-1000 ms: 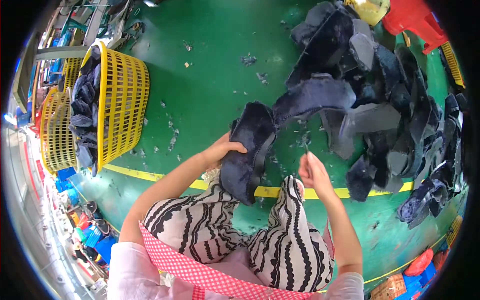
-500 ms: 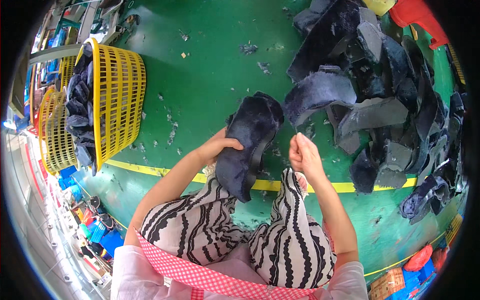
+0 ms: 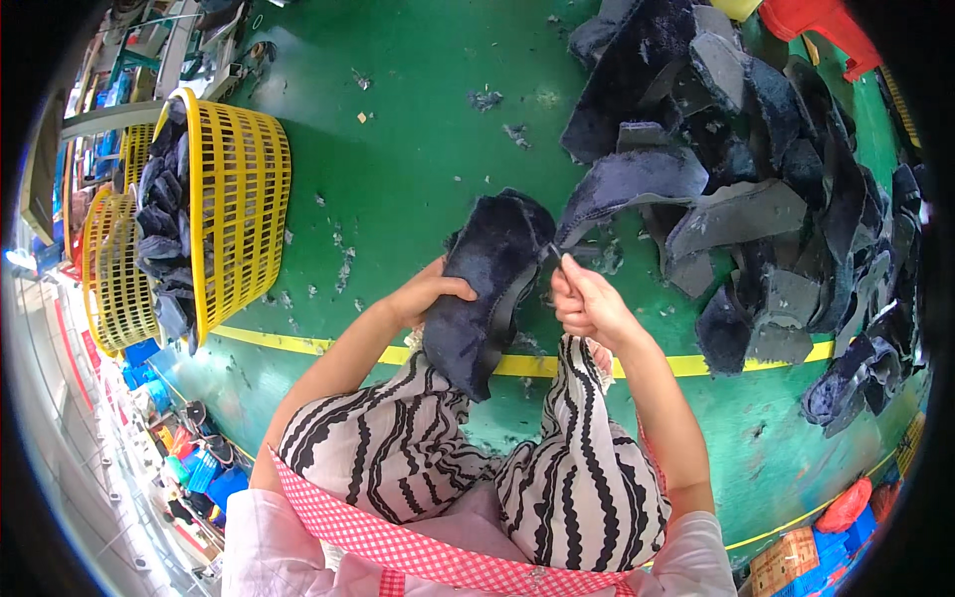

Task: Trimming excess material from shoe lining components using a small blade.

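A curved, dark navy plush fabric piece hangs over the floor in front of my knees. My left hand grips its left side, thumb on top and fingers hidden underneath. My right hand is closed in a pinch just right of the piece. A thin dark sliver shows at its fingertips by the fabric's edge; thread or small tool, I cannot tell. Close beyond that hand lies another plush piece, its narrow end near the edge of the held one; whether they are joined is unclear.
A heap of navy and grey fabric pieces spreads at the right. A yellow basket full of dark pieces leans at the left, with another yellow basket behind it. Lint dots the green floor. A red plastic thing stands far right.
My right hand has moved left and slightly up to the held piece's edge, and a thin dark sliver now shows at its fingertips. My left hand keeps its hold.
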Demonstrator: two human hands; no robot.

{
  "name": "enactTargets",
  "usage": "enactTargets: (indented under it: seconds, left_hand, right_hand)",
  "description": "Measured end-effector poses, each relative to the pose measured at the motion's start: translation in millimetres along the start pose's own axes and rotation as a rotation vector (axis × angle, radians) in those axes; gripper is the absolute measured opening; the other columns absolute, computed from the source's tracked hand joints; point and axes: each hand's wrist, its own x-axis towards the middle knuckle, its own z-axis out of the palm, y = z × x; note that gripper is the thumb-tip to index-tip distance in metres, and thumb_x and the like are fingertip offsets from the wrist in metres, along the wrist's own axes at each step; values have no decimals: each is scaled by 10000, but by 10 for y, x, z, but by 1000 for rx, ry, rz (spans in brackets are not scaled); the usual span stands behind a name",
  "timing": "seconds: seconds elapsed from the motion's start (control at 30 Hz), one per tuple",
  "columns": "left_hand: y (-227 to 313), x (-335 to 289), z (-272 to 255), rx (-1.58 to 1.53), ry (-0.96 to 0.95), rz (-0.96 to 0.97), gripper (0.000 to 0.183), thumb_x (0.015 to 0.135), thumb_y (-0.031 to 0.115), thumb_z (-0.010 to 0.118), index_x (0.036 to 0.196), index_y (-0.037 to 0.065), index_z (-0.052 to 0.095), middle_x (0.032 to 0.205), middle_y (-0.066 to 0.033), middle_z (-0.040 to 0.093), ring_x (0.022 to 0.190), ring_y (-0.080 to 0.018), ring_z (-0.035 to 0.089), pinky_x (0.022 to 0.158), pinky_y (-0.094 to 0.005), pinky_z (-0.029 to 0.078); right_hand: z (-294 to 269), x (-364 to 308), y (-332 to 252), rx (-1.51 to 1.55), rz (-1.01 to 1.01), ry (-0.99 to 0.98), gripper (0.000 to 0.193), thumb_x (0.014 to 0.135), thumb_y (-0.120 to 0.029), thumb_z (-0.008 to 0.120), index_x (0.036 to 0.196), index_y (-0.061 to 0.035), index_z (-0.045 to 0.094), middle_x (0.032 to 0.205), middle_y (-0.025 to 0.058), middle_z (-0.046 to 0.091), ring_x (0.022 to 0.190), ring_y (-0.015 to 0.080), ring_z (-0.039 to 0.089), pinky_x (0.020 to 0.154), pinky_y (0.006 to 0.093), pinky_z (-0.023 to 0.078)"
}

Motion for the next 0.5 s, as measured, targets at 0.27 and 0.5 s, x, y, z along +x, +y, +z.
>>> enactTargets:
  seconds: [0.27,0.5]
  left_hand:
    - [-51,78,-60,14,112,64,591,687,66,622,1245,35,428,1055,-105,594,928,-217,599,836,-358,501]
    - [53,178,-313,76,486,273,582,709,108,654,1237,21,426,1067,-121,591,916,-224,608,821,-346,504]
  right_hand:
    - [-516,155,-78,-664,-815,1155,402,844,-389,647,772,-22,498,698,21,454,654,143,437,612,303,394]
    - [121,329,-385,-144,-866,675,274,791,-63,688,771,-101,417,702,-40,379,661,64,441,623,202,403]
